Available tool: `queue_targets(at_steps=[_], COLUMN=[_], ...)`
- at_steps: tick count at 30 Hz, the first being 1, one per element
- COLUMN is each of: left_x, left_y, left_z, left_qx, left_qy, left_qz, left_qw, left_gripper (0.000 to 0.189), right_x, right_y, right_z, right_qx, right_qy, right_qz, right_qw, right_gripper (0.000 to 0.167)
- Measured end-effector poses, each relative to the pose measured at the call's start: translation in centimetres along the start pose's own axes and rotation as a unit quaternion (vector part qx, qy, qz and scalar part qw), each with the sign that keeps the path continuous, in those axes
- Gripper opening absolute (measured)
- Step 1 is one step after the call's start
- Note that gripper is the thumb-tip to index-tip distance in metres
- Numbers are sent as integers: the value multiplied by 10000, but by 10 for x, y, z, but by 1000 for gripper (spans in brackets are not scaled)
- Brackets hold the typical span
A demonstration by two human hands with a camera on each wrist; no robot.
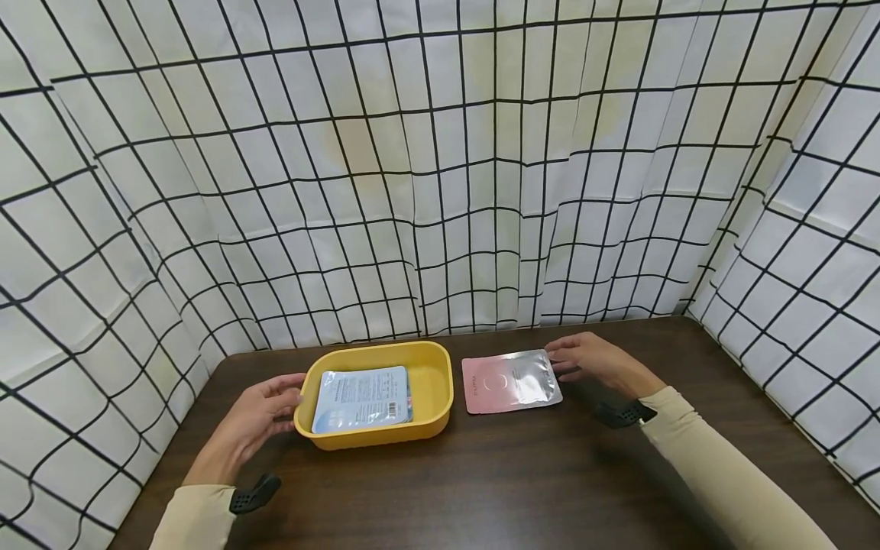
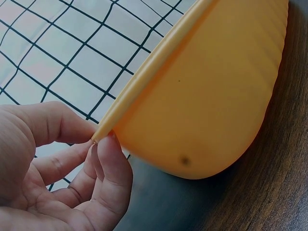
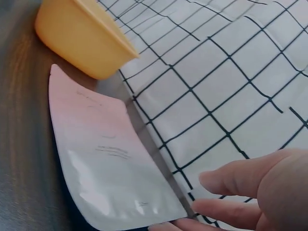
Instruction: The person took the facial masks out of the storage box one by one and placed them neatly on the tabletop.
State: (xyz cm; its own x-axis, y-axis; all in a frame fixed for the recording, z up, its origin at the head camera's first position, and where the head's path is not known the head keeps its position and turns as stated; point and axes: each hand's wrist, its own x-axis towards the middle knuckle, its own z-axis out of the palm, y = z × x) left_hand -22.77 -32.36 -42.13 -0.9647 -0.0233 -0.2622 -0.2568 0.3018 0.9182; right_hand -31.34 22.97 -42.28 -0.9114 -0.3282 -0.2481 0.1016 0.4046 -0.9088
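A yellow plastic basin (image 1: 431, 389) stands on the table at left of centre. My left hand (image 1: 256, 416) pinches the basin's left rim between thumb and fingers, which the left wrist view shows up close. Inside lies a light blue sheet mask packet (image 1: 360, 397), with a colourful edge of something under it. To the basin's right is a pink and silver sheet mask packet (image 1: 509, 382), flat in the head view. At its right edge my right hand (image 1: 600, 363) has its fingertips by the corner, thumb raised apart from the packet; whether fingers reach beneath it is unclear.
The dark brown wooden table (image 1: 440, 496) has rounded far corners. White cloth with a black grid (image 1: 454, 191) hangs behind it and along both sides. A dark strap device (image 1: 622, 415) sits on each wrist, below beige sleeves.
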Motion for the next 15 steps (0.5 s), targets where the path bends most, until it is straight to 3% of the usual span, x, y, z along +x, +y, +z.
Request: queue_targets(at_steps=[6,15], left_x=[0,0], left_y=[0,0], left_z=[0,1], left_qx=[-4,-48], left_qy=[1,9], left_qz=[-6,-51], left_qw=[10000,10000], left_gripper=[59,59], right_x=[1,-1], right_y=[-2,-1], right_z=[-7,-7], right_qx=[76,357], right_qy=[-156,-570], right_qz=[74,-398], right_qw=[9998,9969], right_gripper=[50,63])
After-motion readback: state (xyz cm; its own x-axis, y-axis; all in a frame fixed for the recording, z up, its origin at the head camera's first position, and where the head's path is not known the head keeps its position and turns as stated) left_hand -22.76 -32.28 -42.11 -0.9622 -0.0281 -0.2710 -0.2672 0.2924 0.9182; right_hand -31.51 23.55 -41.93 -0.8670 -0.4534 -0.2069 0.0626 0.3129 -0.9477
